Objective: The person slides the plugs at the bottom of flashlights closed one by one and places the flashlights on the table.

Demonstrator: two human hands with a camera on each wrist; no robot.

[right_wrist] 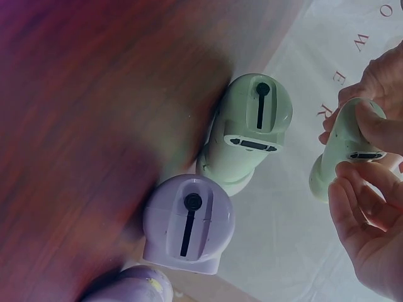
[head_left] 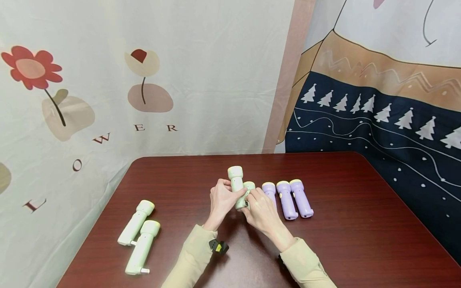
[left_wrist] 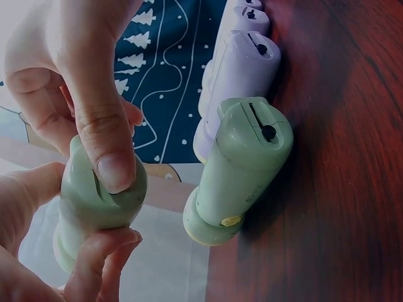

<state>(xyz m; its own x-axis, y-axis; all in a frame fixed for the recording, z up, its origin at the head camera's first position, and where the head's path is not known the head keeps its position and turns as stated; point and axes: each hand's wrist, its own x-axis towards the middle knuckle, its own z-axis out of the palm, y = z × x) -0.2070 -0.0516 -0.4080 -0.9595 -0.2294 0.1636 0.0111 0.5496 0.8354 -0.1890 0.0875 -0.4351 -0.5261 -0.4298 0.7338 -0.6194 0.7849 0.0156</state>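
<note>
In the head view my left hand (head_left: 222, 198) grips a pale green flashlight (head_left: 235, 176) around its body, its head pointing away from me. My right hand (head_left: 264, 208) is at the flashlight's tail end, fingers bent, and its thumb presses on the slot there in the left wrist view. Right beside the held one, a second green flashlight (left_wrist: 242, 170) lies on the table, a slot with a black dot in its tail. Past it is a row of purple flashlights (head_left: 287, 202), their slotted tails toward me.
Two more green flashlights (head_left: 144, 248) lie at the table's left, each with a short metal piece sticking out at the tail. The dark red wooden table (head_left: 360, 224) backs onto a printed curtain (head_left: 216, 80). A black wrist device (head_left: 219, 247) sits at my left sleeve.
</note>
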